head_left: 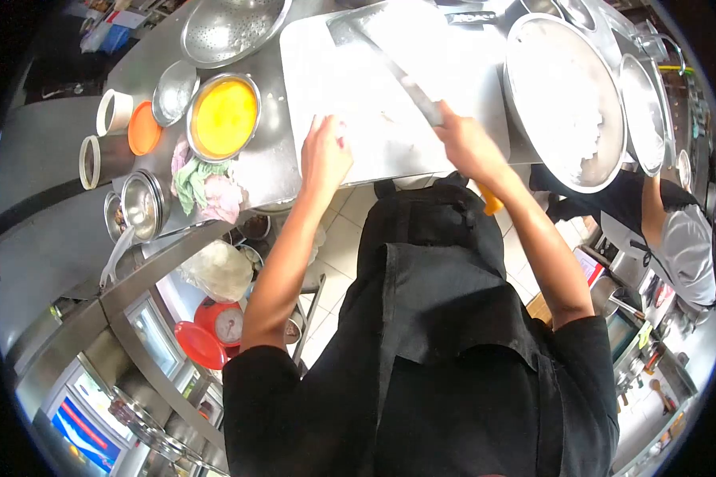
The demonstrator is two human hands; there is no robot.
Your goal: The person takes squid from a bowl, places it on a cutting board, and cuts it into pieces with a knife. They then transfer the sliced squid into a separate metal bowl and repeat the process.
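Note:
My right hand (468, 145) grips a long knife (398, 73) whose blade points up and left across the white cutting board (318, 60). An orange handle end (491, 200) shows below that hand. On the board's left side my left hand (326, 155) is closed, its fingers curled in; I cannot make out what, if anything, they hold. Small pale bits lie on the board near the blade. To the right stands a large metal bowl (549, 95) with white pieces in it.
At left are a bowl of yellow liquid (224, 117), a colander (235, 36), an orange lid (144, 129), crumpled cloths (207, 187) and stacked metal bowls (142, 205). Another pan (643, 115) stands at far right, beside another person (680, 246). A black handle (471, 17) lies at the board's far edge.

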